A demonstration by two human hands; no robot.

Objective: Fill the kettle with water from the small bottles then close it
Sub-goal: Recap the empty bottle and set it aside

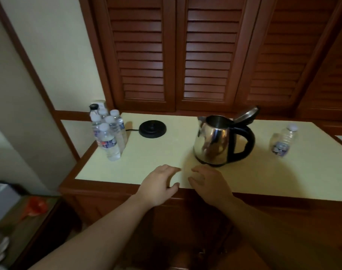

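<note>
A steel kettle [215,142] with a black handle stands on the cream countertop [158,152], its lid [246,114] tipped up and back. Several small capped water bottles [108,133] cluster at the left end. One more small bottle [283,140], which looks nearly empty, stands capped to the right of the kettle. My left hand [158,184] and my right hand [209,184] rest side by side at the counter's front edge, just in front of the kettle, fingers apart and holding nothing.
The black kettle base [152,128] with its cord sits between the bottles and the kettle. Brown louvred doors [205,55] rise behind the counter. A lower side table at the left holds an orange object [36,206].
</note>
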